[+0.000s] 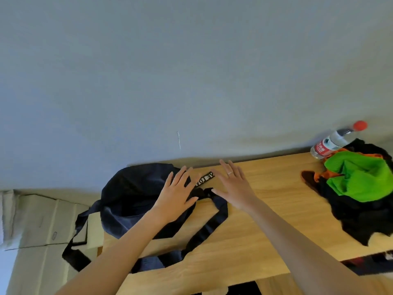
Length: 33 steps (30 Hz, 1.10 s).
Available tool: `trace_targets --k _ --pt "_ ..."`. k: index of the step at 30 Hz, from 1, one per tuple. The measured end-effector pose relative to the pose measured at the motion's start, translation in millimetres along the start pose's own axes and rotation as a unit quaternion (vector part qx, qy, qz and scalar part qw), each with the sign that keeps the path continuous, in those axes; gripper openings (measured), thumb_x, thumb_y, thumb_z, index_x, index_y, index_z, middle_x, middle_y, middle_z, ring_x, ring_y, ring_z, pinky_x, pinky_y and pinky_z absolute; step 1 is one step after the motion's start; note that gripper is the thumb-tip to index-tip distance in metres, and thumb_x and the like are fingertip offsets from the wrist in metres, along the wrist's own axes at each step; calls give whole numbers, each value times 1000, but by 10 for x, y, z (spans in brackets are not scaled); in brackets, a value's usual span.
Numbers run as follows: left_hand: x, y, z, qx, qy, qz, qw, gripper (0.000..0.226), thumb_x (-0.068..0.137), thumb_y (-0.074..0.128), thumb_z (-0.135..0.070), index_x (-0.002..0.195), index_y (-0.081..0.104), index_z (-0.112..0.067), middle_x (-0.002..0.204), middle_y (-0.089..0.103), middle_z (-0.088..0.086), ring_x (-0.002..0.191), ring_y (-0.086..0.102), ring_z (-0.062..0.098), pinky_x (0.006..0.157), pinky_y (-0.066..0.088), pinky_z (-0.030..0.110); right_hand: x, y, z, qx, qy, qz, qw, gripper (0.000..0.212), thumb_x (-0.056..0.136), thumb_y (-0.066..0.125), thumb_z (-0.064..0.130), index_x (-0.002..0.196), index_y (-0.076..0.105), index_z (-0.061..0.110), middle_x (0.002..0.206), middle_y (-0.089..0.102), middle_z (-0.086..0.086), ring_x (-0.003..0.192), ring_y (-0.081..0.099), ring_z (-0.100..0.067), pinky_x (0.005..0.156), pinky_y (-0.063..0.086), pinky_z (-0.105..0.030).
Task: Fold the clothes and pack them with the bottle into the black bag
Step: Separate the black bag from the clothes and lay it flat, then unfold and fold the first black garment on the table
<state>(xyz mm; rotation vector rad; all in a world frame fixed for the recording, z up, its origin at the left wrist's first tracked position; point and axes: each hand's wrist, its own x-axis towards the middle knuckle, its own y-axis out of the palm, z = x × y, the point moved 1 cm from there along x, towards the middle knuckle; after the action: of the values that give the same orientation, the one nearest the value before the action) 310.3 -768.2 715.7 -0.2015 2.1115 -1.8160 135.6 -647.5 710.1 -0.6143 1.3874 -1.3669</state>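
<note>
Both the left hand (177, 195) and the right hand (235, 187) are spread flat, nothing held. The black bag (131, 194) is seen under the left one. Far right of the right hand, the clothes (359, 188) and the bottle (331, 142) are piled.

Matt cloth bag (131, 194), smooth wood-grain table (265, 209), clear plastic bottle (331, 142).

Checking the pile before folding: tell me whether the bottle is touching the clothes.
Touching. In the head view, the bottle leans at the table's far right corner, its lower body pressed against the heap of clothes, no gap visible between them.
</note>
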Motion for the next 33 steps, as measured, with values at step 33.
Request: trace_targets --k 33 --pt "3121 146 -4957 -75 219 111 966 88 90 56 -12 148 -3 -42 157 -19 8 145 -3 32 108 32 48 -2289 -84 -5072 140 421 -123 888 74 90 61 15 150 17 13 152 24 -18 140 24 -35 113 28 -44"
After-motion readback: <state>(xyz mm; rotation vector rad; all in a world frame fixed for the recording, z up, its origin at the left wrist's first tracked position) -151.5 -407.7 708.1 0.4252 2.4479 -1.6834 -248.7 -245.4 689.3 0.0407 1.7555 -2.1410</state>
